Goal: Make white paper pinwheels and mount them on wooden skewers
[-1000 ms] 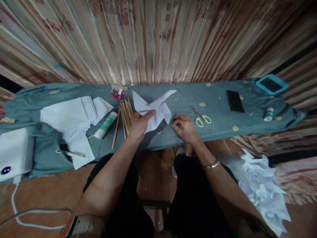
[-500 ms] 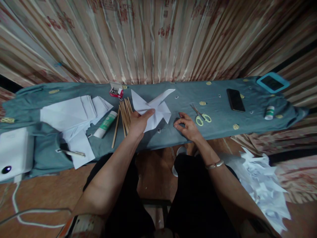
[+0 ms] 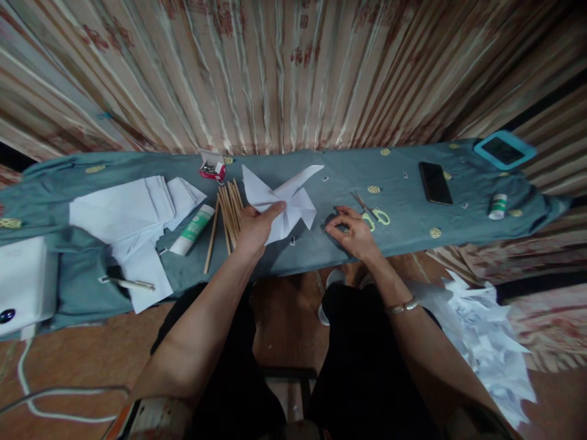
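A white paper pinwheel point(image 3: 298, 211) is pinched at its middle by my left hand point(image 3: 257, 229), thumb on top. To the right, just over the cloth, my right hand point(image 3: 355, 235) has thumb and forefinger brought together in a pinch; whatever lies between the tips is too small to make out. Close beyond that hand lie scissors point(image 3: 380, 216) with pale green handles, partly covered by the fingers. Several wooden sticks point(image 3: 224, 214) lie beside my left hand. Behind them stands an open small red box point(image 3: 212, 170) of metal pins or tacks.
Left on the cloth-covered table point(image 3: 321, 250) lie paper sheets point(image 3: 123, 205), a glue stick point(image 3: 192, 229), a pen point(image 3: 132, 283) and a white device point(image 3: 27, 278). Right are a phone point(image 3: 435, 183), a blue-framed tablet point(image 3: 503, 151) and a small tube point(image 3: 498, 206). Folded papers point(image 3: 490, 360) fill a bag below.
My right hand has shifted slightly right and now overlaps the scissors' handle. The left hand keeps its hold on the pinwheel, and the view has shifted a little.
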Available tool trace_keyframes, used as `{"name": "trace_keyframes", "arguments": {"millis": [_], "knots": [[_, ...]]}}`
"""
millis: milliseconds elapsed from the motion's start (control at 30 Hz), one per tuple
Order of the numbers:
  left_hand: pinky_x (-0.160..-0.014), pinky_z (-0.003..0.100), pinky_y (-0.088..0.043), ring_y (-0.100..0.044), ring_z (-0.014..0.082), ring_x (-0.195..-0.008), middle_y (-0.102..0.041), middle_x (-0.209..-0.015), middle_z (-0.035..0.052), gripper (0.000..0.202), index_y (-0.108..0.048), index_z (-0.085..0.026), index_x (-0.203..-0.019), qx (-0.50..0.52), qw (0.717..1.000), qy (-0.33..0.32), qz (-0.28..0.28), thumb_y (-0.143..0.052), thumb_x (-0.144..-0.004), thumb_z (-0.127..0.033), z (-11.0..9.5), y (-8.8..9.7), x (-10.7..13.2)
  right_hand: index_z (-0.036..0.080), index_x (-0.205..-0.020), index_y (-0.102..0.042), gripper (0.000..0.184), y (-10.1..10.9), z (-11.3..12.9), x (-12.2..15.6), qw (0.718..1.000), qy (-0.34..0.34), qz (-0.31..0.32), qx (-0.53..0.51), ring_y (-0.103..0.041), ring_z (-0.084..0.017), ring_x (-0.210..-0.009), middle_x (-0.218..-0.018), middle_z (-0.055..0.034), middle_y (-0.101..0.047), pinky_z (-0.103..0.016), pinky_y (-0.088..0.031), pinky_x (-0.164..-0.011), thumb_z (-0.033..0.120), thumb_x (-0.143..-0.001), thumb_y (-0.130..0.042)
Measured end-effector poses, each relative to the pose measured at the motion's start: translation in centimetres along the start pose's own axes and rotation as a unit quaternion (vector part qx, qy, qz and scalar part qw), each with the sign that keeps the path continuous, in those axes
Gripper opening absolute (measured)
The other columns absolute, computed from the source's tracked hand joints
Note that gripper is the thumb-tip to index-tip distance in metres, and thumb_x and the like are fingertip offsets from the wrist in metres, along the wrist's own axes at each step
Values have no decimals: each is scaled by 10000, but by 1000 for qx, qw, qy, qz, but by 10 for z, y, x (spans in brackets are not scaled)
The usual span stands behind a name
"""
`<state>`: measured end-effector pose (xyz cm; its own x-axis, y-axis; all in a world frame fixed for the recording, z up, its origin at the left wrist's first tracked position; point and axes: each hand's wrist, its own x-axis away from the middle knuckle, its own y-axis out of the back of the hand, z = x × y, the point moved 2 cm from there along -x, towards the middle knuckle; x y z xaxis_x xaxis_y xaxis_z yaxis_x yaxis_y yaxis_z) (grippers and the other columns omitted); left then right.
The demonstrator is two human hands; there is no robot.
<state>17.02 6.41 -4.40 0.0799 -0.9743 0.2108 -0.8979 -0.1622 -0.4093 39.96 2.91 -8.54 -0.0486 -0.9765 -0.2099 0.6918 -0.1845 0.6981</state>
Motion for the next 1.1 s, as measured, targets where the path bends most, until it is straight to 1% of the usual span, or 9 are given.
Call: {"name": "trace_keyframes", "arguments": {"millis": [67, 200, 333, 400, 467, 533, 700, 833, 1100], "knots": [[-637, 292, -545, -688, 213, -700, -735, -744, 51, 403, -703, -133, -749, -3, 1000, 3, 4, -882, -434, -309, 0, -1, 1, 215, -750, -705, 113, -2, 4, 1, 1000, 2, 3, 15, -576, -292, -1151, -1286, -109, -584, -484, -431, -1012, 323, -719, -714], [-629, 288, -535, -682, 205, -676, -732, -725, 42, 370, -703, -137, -725, -16, 1000, 4, 7, -876, -445, -307, 1, -1, 3, 221, -703, -690, 14, -8, 8, 1, 999, 5, 16, 34, -577, -290, -1154, -1290, -97, -586, -484, -426, -1008, 219, -716, -685], [-626, 287, -527, -666, 182, -635, -732, -720, 39, 329, -711, -135, -722, -9, 1000, 4, 13, -858, -482, -305, 2, -2, 7, 199, -684, -679, 34, -1, 17, 2, 1000, 1, -1, -14, -580, -300, -1160, -1281, -129, -587, -486, -425, -1013, 196, -718, -672], [-623, 290, -524, -661, 179, -624, -735, -727, 45, 336, -718, -131, -736, -7, 1000, 12, 18, -855, -487, -310, 3, -3, 9, 194, -714, -680, 59, 10, 29, 4, 997, 5, -32, -67, -570, -298, -1188, -1312, -131, -568, -489, -413, -1036, 245, -744, -679], [-621, 295, -521, -658, 181, -618, -735, -730, 49, 339, -721, -130, -743, -10, 999, 21, 25, -851, -492, -318, 5, -5, 12, 210, -760, -681, 104, 22, 46, 9, 992, 21, -59, -113, -520, -282, -1266, -1388, -93, -518, -485, -380, -1078, 311, -781, -676], [-617, 291, -515, -652, 177, -610, -732, -720, 45, 325, -720, -131, -734, -15, 999, 27, 36, -843, -500, -320, 7, -8, 14, 225, -781, -679, 120, 29, 67, 15, 989, 43, -58, -131, -460, -281, -1333, -1454, -54, -461, -482, -355, -1104, 342, -804, -668], [-585, 252, -482, -624, 146, -582, -720, -687, 18, 252, -719, -141, -709, -43, 997, 20, 61, -815, -546, -306, 11, -13, 22, 237, -787, -674, 129, 25, 101, 22, 990, 77, -61, -100, -290, -288, -1441, -1525, -2, -370, -509, -279, -1155, 351, -839, -644], [-556, 239, -459, -601, 131, -556, -705, -658, 5, 200, -714, -149, -681, -57, 995, 24, 77, -797, -569, -291, 12, -17, 28, 245, -776, -671, 111, 18, 104, 20, 991, 95, -75, -61, -174, -282, -1480, -1539, 27, -340, -536, -195, -1184, 329, -842, -642], [-582, 257, -475, -609, 139, -568, -708, -669, 13, 214, -717, -146, -696, -40, 993, 59, 96, -803, -568, -296, 10, -23, 36, 254, -783, -670, 104, 18, 100, 19, 990, 95, -84, -60, -174, -278, -1481, -1529, 40, -356, -561, -154, -1188, 327, -848, -633]]}}
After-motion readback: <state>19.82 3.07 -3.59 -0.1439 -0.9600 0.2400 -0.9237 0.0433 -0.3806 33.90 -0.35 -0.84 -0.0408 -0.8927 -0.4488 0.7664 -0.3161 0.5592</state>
